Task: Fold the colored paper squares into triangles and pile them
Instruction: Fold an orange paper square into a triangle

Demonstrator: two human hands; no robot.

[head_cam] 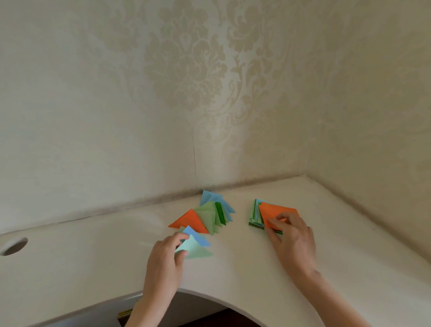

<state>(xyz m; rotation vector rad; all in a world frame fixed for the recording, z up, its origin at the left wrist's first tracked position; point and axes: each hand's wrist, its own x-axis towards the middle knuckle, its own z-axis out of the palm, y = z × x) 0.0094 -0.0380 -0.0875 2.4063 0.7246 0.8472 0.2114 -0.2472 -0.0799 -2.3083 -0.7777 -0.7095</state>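
Left hand [166,257]: pinching the pale green triangle [194,250], just in front of the folded pile [207,215].
Right hand [292,239]: fingers curling onto the orange square [274,212] topping the unfolded stack [255,215], right of that pile.

Both hands reach forward, left hand [166,254] pinching, right hand [292,239] with fingertips pressing down

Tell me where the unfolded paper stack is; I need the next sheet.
In the head view, the stack sits right of the folded triangles, near the wall corner, with an orange sheet on top under the right hand.
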